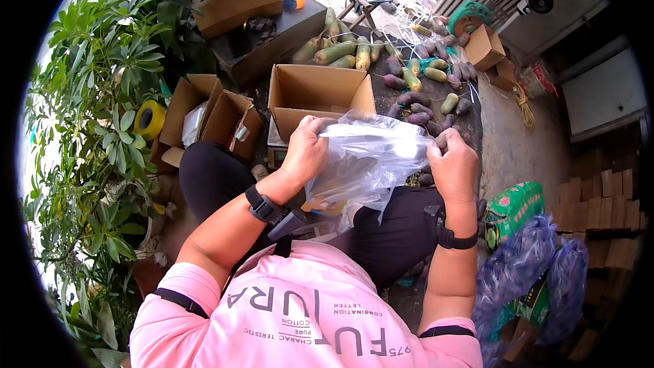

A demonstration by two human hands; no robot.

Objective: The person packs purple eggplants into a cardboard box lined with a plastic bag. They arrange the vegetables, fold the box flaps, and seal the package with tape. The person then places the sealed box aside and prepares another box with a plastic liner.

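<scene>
A clear plastic bag (365,156) is stretched between my two hands above my lap. My left hand (308,149) pinches its rim at the left end. At the right end, the thumb and fingers of my right hand (453,161) grip the rim. Whether the bag's mouth is parted cannot be made out. Just beyond the bag, an open cardboard box (322,84) rests on what looks like a weighing scale (276,152). Past it, green radishes (337,51) and purple radishes (409,98) lie loose on the dark ground.
Two open cartons (235,122) stand on the left, near a yellow tape roll (149,119) and leafy plants (112,71). A low dark table (301,25) bears another carton (237,7). Blue-purple mesh bags (521,260) and a green printed bag (513,212) lie right.
</scene>
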